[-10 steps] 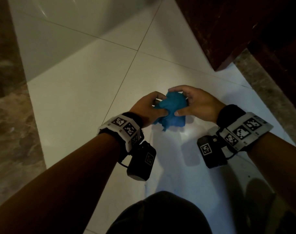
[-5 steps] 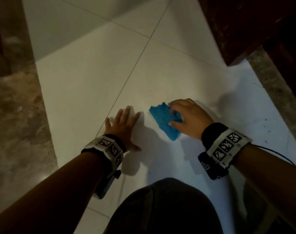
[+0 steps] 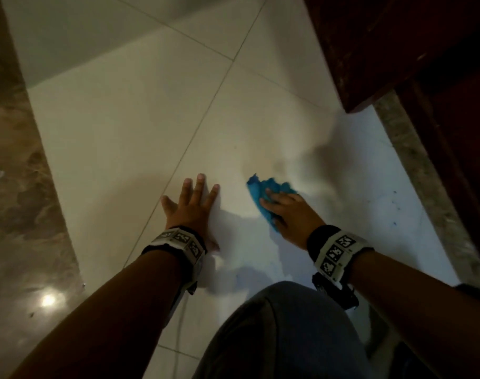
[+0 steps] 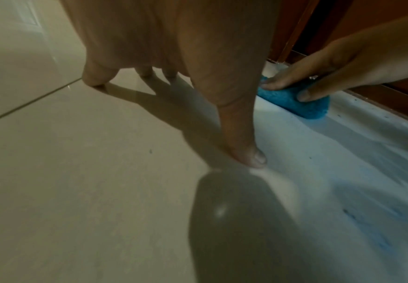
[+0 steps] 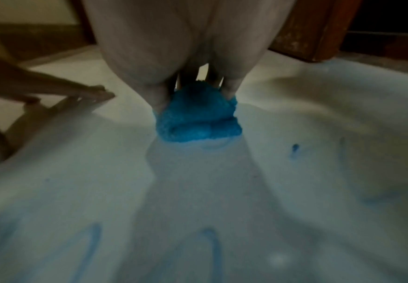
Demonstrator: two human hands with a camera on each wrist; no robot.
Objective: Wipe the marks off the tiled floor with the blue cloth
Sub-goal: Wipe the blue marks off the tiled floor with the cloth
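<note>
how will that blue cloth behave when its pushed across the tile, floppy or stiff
Probably floppy: the blue cloth sits bunched in soft folds under the right hand. Its fuzzy pile looks light, so it likely slides only while pressed down. On the glossy tiled floor it may skid or roll up at the leading edge.
</note>
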